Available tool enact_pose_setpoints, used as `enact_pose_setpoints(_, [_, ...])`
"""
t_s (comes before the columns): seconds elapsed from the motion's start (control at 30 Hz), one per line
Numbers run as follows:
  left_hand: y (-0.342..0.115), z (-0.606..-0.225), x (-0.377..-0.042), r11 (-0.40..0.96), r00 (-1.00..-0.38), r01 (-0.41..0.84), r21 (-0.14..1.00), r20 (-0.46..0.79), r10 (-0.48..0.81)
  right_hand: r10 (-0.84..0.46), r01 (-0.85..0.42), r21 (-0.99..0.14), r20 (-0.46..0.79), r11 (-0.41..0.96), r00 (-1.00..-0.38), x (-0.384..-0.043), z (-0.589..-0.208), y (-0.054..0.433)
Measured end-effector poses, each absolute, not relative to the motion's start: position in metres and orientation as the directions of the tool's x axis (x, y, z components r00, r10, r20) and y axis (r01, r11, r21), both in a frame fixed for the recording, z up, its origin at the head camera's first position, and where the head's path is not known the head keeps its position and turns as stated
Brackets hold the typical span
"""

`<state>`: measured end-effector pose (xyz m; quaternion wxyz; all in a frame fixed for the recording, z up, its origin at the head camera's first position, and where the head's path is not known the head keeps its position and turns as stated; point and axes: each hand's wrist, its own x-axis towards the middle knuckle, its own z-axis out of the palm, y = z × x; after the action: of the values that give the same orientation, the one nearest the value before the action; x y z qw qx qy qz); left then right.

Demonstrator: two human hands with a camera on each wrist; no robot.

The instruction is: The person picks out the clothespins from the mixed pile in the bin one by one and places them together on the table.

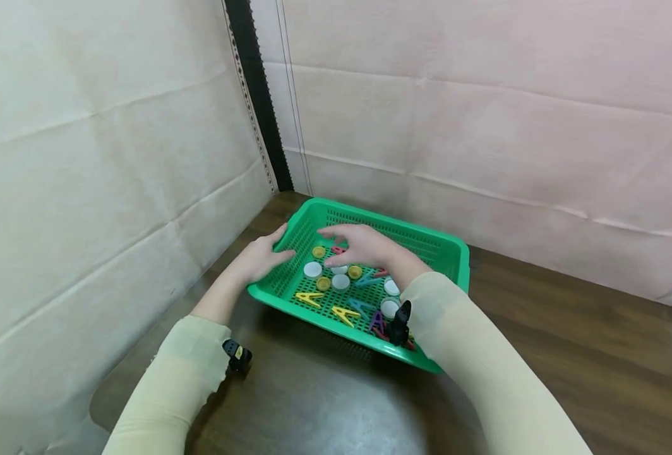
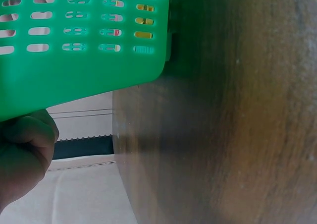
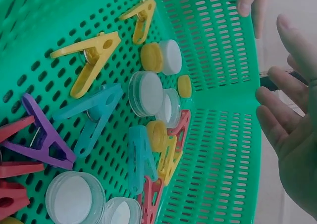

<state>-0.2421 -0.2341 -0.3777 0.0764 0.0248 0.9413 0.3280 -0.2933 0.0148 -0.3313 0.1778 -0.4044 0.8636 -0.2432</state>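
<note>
A green plastic basket point(image 1: 364, 215) with slotted walls stands on the table. My left hand point(image 1: 258, 257) grips its left rim, thumb on the inner side; the left wrist view shows that hand point(image 2: 27, 149) by the rim. Above the left part of the basket is my right hand point(image 1: 364, 245), fingers spread and holding nothing. In the basket lie yellow clothespins point(image 3: 89, 60), blue clothespins point(image 3: 93, 117), a purple clothespin point(image 3: 42, 135) and red clothespins point(image 3: 181, 127). Several clear-and-white round caps point(image 3: 74, 201) and yellow caps point(image 3: 151, 57) lie among them.
The brown wooden table point(image 1: 540, 322) extends to the right of the basket and in front of it. Cloth-covered walls point(image 1: 114, 158) rise at the left and behind. A dark strip point(image 1: 259, 95) runs down their corner, close to the basket's back left.
</note>
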Motion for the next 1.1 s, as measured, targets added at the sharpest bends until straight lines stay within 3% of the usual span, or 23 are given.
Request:
enact_pose_setpoints(0.53, [-0.235,-0.384,-0.238,0.773,-0.986,0.003,0.635,-0.127,0.108,-0.837,-0.703,-0.460,-0.224,0.543,-0.500,-0.284,-0.362,-0.005])
enact_pose_setpoints(1.1, [-0.240,-0.387,-0.236,0.783,-0.988,-0.007,0.621,-0.127,0.092,-0.834,-0.684,-0.483,-0.386,0.547,-0.394,-0.280,-0.378,-0.031])
